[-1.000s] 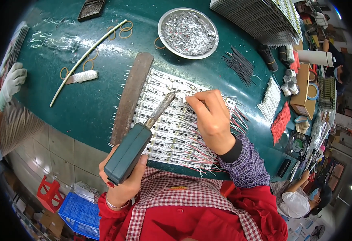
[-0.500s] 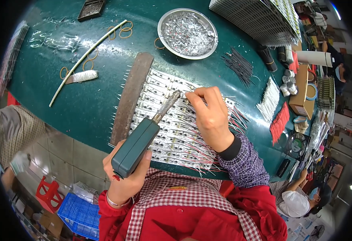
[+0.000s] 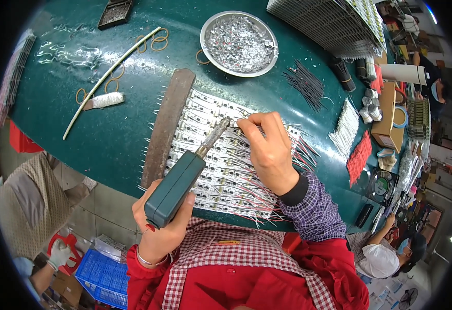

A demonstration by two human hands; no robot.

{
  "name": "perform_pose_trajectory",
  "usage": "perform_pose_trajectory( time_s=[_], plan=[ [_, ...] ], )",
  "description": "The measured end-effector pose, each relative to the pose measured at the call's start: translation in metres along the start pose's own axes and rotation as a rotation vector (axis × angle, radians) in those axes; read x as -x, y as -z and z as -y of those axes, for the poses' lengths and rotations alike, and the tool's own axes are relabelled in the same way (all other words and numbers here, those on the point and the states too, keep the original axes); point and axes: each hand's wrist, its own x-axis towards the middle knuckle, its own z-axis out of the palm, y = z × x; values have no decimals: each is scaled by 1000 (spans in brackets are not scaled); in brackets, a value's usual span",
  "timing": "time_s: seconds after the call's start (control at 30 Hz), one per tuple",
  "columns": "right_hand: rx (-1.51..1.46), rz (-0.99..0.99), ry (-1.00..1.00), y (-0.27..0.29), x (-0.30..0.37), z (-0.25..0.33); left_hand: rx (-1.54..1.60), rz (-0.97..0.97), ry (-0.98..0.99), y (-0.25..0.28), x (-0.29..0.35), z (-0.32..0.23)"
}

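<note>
My left hand (image 3: 166, 219) is wrapped round the dark green handle of a soldering iron (image 3: 177, 181). The iron's crusted metal tip (image 3: 225, 124) rests at the upper middle of a white sheet of small circuit boards (image 3: 205, 150). Right beside that tip, the thumb and forefinger of my right hand (image 3: 271, 150) are pinched together; what lies between them is too small to make out. Rows of thin red, white and dark wires (image 3: 251, 194) trail from the boards, partly under my right hand. A rusty flat metal bar (image 3: 169, 129) lies along the sheet's left edge.
Beyond the sheet stands a metal bowl (image 3: 240, 44) of scraps. Black wires (image 3: 306, 85), white wires (image 3: 344, 129) and red wires (image 3: 360, 157) lie to the right, near a cardboard box (image 3: 388, 116). A pale rod (image 3: 109, 72) and rubber bands lie left. Another person's gloved hand (image 3: 59, 254) shows lower left.
My hands and the soldering iron have hardly moved. At the left, the other person has shifted, and a gloved hand now reaches to the red stool.
</note>
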Motion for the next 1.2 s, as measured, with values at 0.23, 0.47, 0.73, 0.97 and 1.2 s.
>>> perform_pose_trajectory(
  time_s=[0.23, 0.47, 0.73, 0.97, 1.2],
  plan=[
    [0, -9, -6, -1, 0, 1, -28, -17, -17, 1, 1, -1],
    [0, -12, -3, -1, 0, 2, -32, -6, -22, -1, -1, -1],
    [8, -27, -12, -3, 0, 1, -38, -12, -24, -3, -2, -1],
    [8, -22, -9, -2, 0, 2, -38, -24, 0, 1, 2, -2],
    [19, -25, -3, -3, -1, 1, -50, -19, -10, 2, 3, -1]
  ],
)
